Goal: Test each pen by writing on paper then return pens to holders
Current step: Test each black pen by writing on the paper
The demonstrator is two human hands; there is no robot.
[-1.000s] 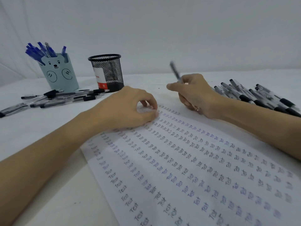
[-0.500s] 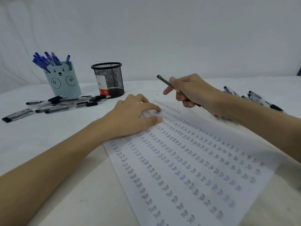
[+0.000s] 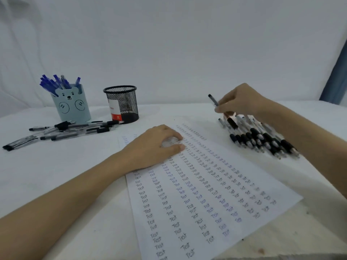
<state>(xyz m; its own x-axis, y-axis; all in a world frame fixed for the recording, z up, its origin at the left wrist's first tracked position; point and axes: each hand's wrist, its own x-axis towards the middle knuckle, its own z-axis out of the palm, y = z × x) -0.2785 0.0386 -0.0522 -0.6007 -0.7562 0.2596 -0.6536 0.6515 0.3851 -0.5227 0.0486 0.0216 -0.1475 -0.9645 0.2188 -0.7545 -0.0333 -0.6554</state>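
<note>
A white sheet of paper [image 3: 206, 199] covered in rows of the word "Test" lies slanted on the table. My left hand [image 3: 155, 147] rests on its upper part, fingers loosely curled, pressing it down. My right hand [image 3: 238, 102] hovers above a pile of black-grip pens [image 3: 262, 139] at the right and pinches a black pen [image 3: 213, 100], whose end points up and to the left. A light-blue bear pen holder [image 3: 72, 107] at the far left holds several blue pens [image 3: 54, 83]. A black mesh holder [image 3: 122, 104] stands beside it.
Several loose black-capped pens [image 3: 62, 132] lie scattered on the white table in front of the two holders. A white backdrop fills the back. A blue-grey curtain edge [image 3: 336, 79] shows at the far right.
My right hand has moved with the pen from the top of the paper rightward to above the pen pile. My left hand stays on the paper. The view has shifted.
</note>
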